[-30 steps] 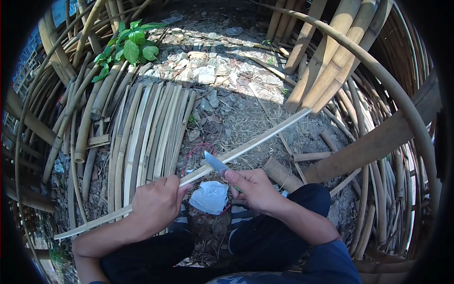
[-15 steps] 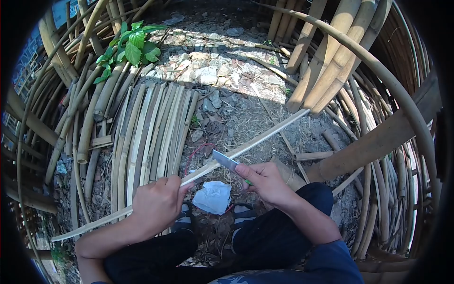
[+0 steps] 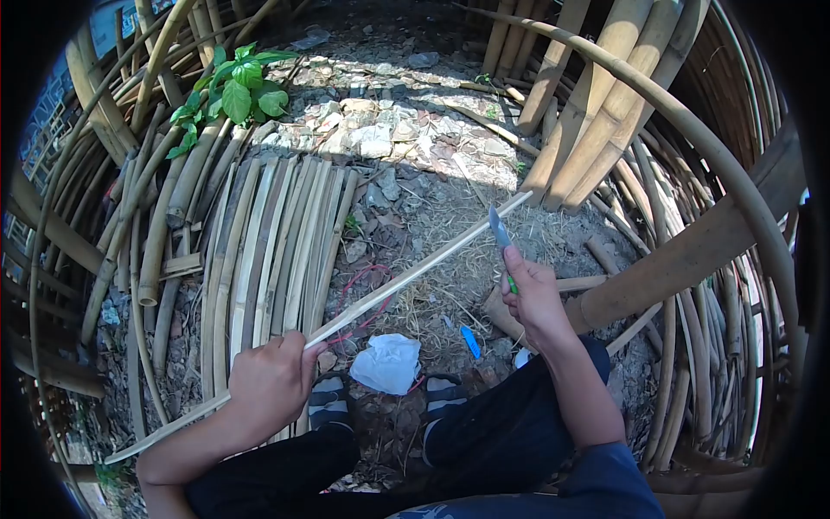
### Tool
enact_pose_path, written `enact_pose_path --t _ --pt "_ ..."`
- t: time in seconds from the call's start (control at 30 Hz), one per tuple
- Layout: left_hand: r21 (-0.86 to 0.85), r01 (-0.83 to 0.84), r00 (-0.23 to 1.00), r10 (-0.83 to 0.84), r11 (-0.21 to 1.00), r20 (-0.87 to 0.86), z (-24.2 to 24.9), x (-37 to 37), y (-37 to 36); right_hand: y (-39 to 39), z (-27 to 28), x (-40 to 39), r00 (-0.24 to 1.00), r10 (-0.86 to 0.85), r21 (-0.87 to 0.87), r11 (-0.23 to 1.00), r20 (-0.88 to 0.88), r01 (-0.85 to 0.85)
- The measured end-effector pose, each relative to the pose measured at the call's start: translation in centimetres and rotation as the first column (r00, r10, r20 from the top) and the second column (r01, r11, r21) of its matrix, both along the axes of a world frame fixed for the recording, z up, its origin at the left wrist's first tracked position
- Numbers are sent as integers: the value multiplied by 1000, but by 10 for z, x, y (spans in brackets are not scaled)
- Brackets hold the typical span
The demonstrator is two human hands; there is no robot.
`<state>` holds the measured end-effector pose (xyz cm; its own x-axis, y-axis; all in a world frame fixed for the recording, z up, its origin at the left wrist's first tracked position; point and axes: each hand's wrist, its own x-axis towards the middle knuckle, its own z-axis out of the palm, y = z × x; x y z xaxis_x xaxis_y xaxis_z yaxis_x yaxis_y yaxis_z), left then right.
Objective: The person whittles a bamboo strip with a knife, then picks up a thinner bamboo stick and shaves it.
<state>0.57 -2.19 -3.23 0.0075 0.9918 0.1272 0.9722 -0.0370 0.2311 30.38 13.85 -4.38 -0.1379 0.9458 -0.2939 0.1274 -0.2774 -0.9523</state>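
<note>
Pale split bamboo strip (image 3: 406,278), thin and flat, clamped in closed left hand (image 3: 270,381); near end runs past the fist to lower left. Right hand (image 3: 534,298) wrapped around green-handled knife (image 3: 501,235), blade up at strip's far tip; contact unclear, handle mostly hidden by fingers. Left of strip: curved bamboo slats (image 3: 259,242) laid side by side. Below strip: crumpled white plastic (image 3: 386,362), small blue object (image 3: 469,341), unidentifiable.

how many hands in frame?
2. Left hand grips the bamboo strip low left; right hand holds the knife right of centre. No others visible.
</note>
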Motion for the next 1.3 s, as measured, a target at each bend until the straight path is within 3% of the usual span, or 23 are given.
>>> enact_pose_path --t 0.03,0.1,0.17,0.27,0.37,0.5,0.57,0.63,0.7,0.77,0.87,0.97,1.03,1.1,1.3 --pt "9 9 999 -9 1000 37 0 2 1 -8 -2 -6 1000 -1 -4 1000 2 1" --pt "12 15 997 -16 1000 74 -1 5 0 -26 -8 -22 959 280 166 944 49 -284" --pt "-44 78 994 -74 996 82 -1 6 3 -42 -19 -39 891 439 147 880 114 -452" --pt "-108 97 984 -78 989 162 1 14 5 -60 -16 -60 819 558 107 813 135 -572" --pt "-151 104 969 -66 983 240 6 16 5 -60 -9 -62 822 562 -34 827 85 -562" --pt "-164 96 958 -47 982 282 6 14 4 -43 -14 -50 859 506 0 861 80 -508" --pt "-159 86 956 -37 983 290 5 12 3 -35 -12 -43 893 443 -43 893 -83 -447" --pt "-174 88 956 -34 981 293 4 13 3 -40 -11 -46 892 445 -56 892 -79 -449" --pt "-183 88 956 -31 979 292 4 15 5 -46 -16 -51 808 581 -133 797 -100 -590" --pt "-196 112 951 -48 974 304 5 18 5 -52 -18 -55 779 605 -108 774 -161 -624" --pt "-222 97 933 -11 970 359 9 17 7 -48 -18 -55 847 530 -67 847 46 -527" --pt "-258 86 934 13 962 358 11 14 6 -37 -21 -46 874 473 -73 873 -113 -482" --pt "-270 83 933 21 959 360 12 16 6 -41 -20 -47 873 477 -93 869 -97 -486" --pt "-285 84 932 26 955 362 12 19 7 -52 -19 -55 780 620 -117 772 -78 -625" --pt "-252 99 927 3 963 376 15 18 6 -45 -31 -50 791 608 -74 794 71 -604"
